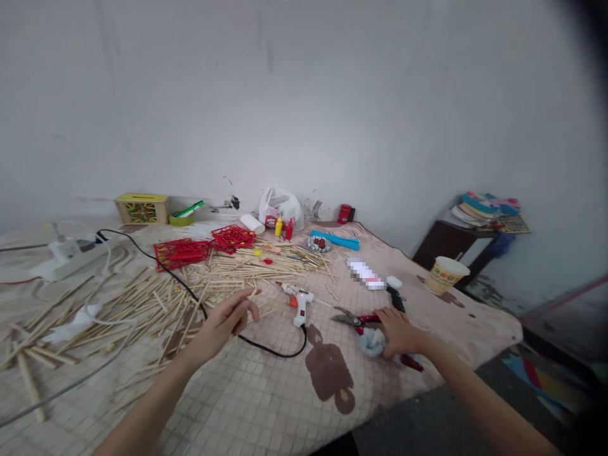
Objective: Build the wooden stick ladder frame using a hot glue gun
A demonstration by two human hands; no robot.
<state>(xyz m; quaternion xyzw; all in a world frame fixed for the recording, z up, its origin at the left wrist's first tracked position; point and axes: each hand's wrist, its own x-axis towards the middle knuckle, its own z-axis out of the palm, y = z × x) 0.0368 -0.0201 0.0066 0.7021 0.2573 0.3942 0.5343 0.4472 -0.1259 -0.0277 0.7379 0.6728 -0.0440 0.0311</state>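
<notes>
Patterned tablecloth (213, 399) lying beneath white hot-glue gun (301, 305). Loose wooden sticks (237, 269) lying left of and beyond gun. Your left hand (231, 320), left of gun, holding fingertips narrow, pinching single slim stick (256, 292). Your right hand (398, 332) resting over red-handled pruning shears (352, 319), right of gun; cannot tell whether you are gripping.
</notes>
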